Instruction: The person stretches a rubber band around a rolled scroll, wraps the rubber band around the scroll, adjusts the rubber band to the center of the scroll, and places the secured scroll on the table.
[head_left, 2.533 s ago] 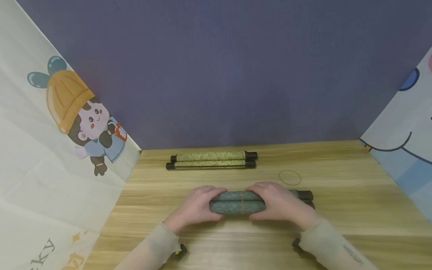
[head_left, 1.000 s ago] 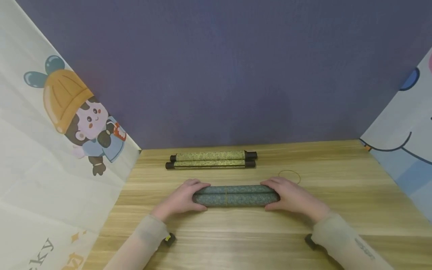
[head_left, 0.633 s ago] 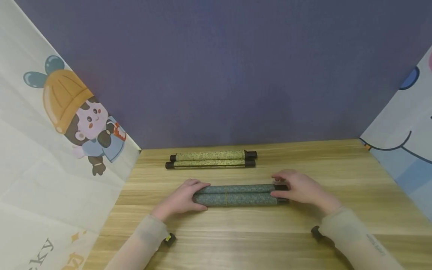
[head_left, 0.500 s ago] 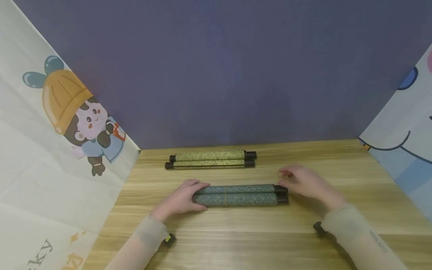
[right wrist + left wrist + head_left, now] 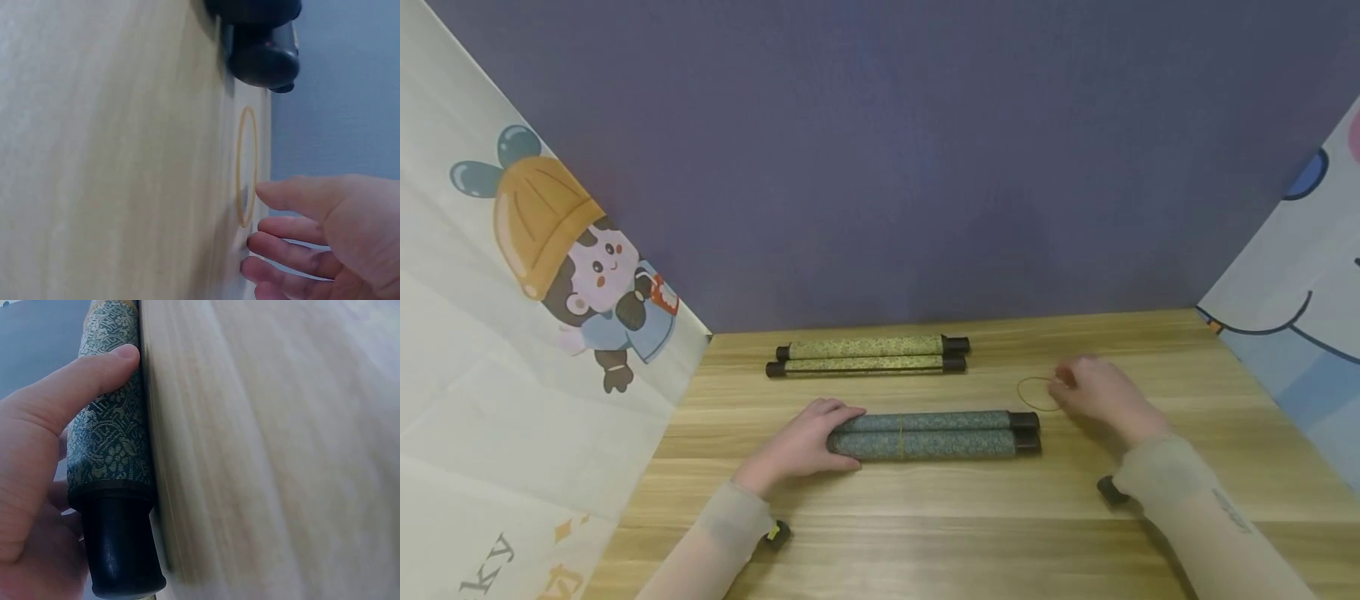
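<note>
A scroll with two rollers in blue-green brocade (image 5: 955, 445) lies lengthwise on the table, its dark end knobs (image 5: 1027, 442) showing on the right. A thin rubber band (image 5: 902, 442) circles it near the middle. My left hand (image 5: 801, 443) grips its left end, thumb on the near side and fingers on the far side; the left wrist view shows the thumb across the patterned cloth (image 5: 112, 450). My right hand (image 5: 1101, 396) is at the right edge of a loose rubber band (image 5: 239, 169) lying on the table. In the right wrist view its thumb and fingers are apart, the thumb tip beside the band.
Behind the blue-green scroll lies a yellow-green scroll (image 5: 865, 364) with black knobs, parallel to it. A dark blue panel (image 5: 925, 208) rises at the table's back edge. Cartoon-printed white sheets (image 5: 512, 375) flank the wooden table (image 5: 925, 533).
Both hands shifted the blue-green scroll left and slightly back. My right hand then let go of its right end and moved right and back to the loose rubber band. The left hand kept its hold.
</note>
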A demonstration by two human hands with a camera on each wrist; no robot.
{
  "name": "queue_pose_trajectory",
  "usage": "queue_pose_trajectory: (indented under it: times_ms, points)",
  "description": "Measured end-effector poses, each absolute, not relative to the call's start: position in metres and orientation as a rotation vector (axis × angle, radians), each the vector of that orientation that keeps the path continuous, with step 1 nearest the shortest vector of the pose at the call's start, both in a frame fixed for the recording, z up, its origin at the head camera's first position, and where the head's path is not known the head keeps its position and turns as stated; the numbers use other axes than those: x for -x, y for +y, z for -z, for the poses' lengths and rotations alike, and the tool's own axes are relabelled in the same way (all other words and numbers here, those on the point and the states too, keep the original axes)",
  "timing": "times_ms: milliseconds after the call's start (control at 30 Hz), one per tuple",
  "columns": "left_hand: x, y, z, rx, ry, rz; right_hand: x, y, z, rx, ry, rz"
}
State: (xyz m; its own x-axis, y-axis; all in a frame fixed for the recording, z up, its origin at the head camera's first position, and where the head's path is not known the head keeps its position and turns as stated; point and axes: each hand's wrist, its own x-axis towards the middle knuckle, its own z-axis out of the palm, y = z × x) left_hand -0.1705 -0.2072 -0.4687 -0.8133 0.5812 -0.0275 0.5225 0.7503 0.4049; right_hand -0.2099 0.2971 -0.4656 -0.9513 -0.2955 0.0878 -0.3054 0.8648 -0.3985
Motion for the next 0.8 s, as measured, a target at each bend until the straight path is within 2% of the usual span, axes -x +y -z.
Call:
queue_pose_trajectory:
  times_ms: [800]
  points:
    - [0.1746, -0.2107, 0.4595, -0.962, 2.778, -0.577, 0.2106, 0.2907, 0.4677, -0.415, -3.009, -0.616]
